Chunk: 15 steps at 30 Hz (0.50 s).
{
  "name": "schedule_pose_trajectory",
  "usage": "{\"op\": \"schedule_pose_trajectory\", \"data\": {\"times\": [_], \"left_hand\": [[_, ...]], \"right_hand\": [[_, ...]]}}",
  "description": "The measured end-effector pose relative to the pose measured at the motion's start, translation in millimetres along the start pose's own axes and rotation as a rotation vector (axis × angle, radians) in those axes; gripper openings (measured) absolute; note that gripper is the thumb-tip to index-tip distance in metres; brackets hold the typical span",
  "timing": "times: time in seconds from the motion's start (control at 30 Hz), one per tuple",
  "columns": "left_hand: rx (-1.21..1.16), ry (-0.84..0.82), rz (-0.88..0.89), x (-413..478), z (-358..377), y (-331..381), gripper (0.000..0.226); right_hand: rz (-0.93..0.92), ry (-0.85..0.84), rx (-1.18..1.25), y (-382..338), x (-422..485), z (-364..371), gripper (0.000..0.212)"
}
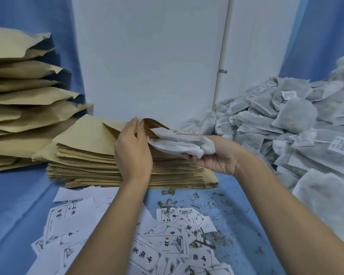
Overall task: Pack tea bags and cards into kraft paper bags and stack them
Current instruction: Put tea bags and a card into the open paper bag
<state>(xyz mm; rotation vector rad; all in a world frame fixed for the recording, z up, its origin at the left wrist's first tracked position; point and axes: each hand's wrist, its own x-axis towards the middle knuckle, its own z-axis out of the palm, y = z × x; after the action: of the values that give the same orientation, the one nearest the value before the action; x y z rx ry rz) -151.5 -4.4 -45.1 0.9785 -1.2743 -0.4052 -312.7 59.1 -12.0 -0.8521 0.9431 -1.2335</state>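
Note:
A flat pile of empty kraft paper bags point(99, 161) lies in the middle of the blue table. My left hand point(132, 149) pinches the mouth of the top kraft bag point(87, 133) and lifts its upper flap open. My right hand point(211, 155), palm up, grips a few white tea bags point(179, 142) with their front ends poking into that open mouth. Printed white cards point(167, 243) lie scattered in front of the pile, under my forearms. A big heap of tea bags point(290, 126) fills the right side.
A tall stack of filled kraft bags point(26, 100) stands at the left, against the blue cloth. Loose dried leaf crumbs point(213, 233) are strewn over the cards and the blue tabletop point(14, 211). A white panel point(147, 56) rises behind the pile.

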Motion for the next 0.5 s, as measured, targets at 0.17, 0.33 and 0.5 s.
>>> {"op": "schedule_pose_trajectory", "data": {"times": [0.17,0.33,0.5], "left_hand": [[0.171,0.045,0.030,1.5,-0.9,2.2,0.031],[0.270,0.058,0.088,3.6,-6.5,5.6,0.032],[0.345,-0.013,0.231,0.6,-8.4,9.2,0.033]], "right_hand": [[0.017,-0.007,0.093,1.9,-1.1,5.6,0.023],[0.057,-0.022,0.211,4.9,-3.0,4.1,0.027],[-0.119,0.126,0.296,5.1,3.6,4.8,0.022]]}}
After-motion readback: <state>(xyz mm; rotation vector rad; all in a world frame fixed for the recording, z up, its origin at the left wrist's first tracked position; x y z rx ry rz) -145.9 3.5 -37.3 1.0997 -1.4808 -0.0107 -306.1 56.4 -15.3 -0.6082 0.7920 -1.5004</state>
